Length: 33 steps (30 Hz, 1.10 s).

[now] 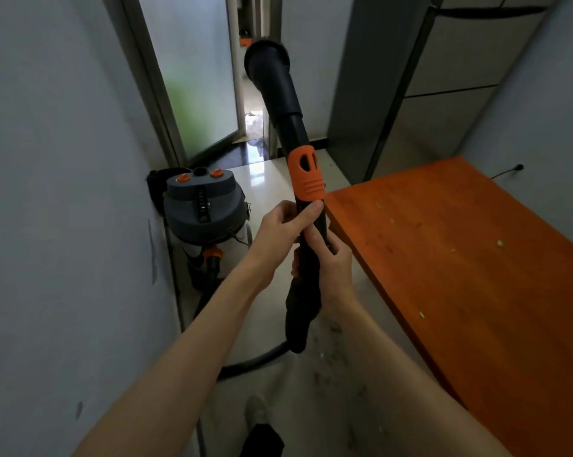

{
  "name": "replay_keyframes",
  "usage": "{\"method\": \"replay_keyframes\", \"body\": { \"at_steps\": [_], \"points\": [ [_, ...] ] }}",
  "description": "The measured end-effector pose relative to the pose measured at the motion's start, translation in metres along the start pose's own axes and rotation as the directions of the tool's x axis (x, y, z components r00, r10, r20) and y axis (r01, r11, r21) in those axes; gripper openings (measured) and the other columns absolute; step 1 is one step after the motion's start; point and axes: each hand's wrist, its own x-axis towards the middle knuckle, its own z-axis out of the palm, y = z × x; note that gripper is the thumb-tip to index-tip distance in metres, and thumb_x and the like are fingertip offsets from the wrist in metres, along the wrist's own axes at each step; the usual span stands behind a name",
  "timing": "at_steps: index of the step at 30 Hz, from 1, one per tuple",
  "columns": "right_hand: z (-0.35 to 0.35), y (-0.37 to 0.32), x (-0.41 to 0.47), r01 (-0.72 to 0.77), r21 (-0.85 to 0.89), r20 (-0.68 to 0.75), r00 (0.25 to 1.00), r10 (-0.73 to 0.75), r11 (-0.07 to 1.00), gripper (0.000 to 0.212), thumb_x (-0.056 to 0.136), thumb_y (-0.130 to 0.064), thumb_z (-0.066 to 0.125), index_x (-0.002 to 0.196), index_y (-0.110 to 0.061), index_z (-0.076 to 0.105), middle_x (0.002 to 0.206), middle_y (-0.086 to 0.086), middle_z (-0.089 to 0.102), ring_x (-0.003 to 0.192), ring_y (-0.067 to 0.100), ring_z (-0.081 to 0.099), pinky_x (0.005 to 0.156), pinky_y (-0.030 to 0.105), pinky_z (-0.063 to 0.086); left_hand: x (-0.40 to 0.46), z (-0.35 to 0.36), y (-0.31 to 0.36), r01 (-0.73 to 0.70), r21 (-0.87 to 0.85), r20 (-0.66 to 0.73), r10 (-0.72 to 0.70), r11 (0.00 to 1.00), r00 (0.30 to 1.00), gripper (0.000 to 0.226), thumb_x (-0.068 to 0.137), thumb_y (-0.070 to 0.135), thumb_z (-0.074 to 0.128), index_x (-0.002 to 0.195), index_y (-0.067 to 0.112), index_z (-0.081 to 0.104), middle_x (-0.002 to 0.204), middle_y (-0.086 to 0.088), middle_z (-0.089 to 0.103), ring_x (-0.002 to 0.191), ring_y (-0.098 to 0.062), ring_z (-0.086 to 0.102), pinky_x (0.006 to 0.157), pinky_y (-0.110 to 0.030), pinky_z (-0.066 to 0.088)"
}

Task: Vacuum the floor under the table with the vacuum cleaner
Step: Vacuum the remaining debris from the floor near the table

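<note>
I hold the black vacuum wand raised in front of me, its round nozzle end pointing up and away. An orange collar sits on the wand just above my hands. My left hand grips the tube right under the collar, thumb along it. My right hand grips the tube a little lower. The black hose curves from the wand's bottom across the floor. The grey canister vacuum with orange knobs stands by the left wall. The orange wooden table is on my right.
A white wall runs close on the left. A frosted glass door stands ahead with a dark gap beside it. Grey cabinets rise behind the table. Dust and scraps lie on the pale floor near the table's edge. My shoe shows below.
</note>
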Motion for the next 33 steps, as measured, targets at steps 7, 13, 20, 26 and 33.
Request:
{"method": "replay_keyframes", "body": {
  "at_steps": [7,13,20,26,33],
  "points": [
    [-0.070,0.003,-0.104,-0.066,-0.114,-0.039,0.997,0.062,0.991,0.030,0.082,-0.047,0.059,0.094,-0.019,0.059,0.073,0.009,0.059,0.064,0.027,0.058,0.064,0.039,0.051,-0.099,0.059,-0.082,0.061,-0.125,0.007,-0.061,0.990,0.998,0.036,0.102,0.031,0.029,0.113,0.017,0.060,0.107,-0.005,0.067,0.102,-0.019,0.063,0.084,-0.028,0.051],
    [-0.119,-0.023,-0.172,-0.113,-0.042,-0.140,0.984,0.107,0.993,0.016,0.092,-0.035,0.056,0.095,-0.019,0.054,0.067,0.004,0.054,0.059,0.019,0.053,0.061,0.032,0.049,-0.197,0.123,-0.165,0.269,0.062,0.271,-0.275,0.961,0.922,0.045,0.092,0.049,0.038,0.130,0.025,0.047,0.123,0.013,0.053,0.115,-0.007,0.050,0.091,-0.019,0.043],
    [-0.131,-0.016,-0.204,-0.249,-0.028,-0.141,0.960,0.242,0.968,0.016,0.096,-0.031,0.049,0.106,-0.018,0.051,0.075,0.001,0.058,0.072,0.018,0.060,0.081,0.041,0.052,-0.239,0.132,-0.191,0.258,0.193,0.295,-0.307,0.947,0.905,0.063,0.081,0.046,0.064,0.134,0.020,0.041,0.130,0.004,0.053,0.121,-0.014,0.052,0.095,-0.024,0.045],
    [-0.110,0.011,-0.211,-0.478,0.146,0.063,0.878,0.474,0.866,0.039,0.097,-0.012,0.048,0.135,-0.013,0.040,0.104,0.008,0.058,0.094,0.021,0.060,0.078,0.032,0.051,-0.270,0.100,-0.203,0.345,-0.094,0.228,-0.317,0.934,0.921,0.051,0.077,0.063,0.057,0.118,0.037,0.043,0.116,0.014,0.058,0.104,-0.001,0.058,0.084,-0.018,0.048],
    [-0.082,0.072,-0.211,-0.743,0.297,0.123,0.653,0.748,0.600,0.040,0.099,-0.035,0.046,0.127,-0.007,0.041,0.114,0.015,0.060,0.100,0.027,0.062,0.077,0.036,0.051,-0.292,0.056,-0.239,0.345,0.079,0.058,-0.350,0.935,0.935,0.105,0.045,0.091,0.053,0.129,0.029,0.042,0.109,0.008,0.060,0.097,-0.010,0.059,0.079,-0.021,0.046]
  ]
}}
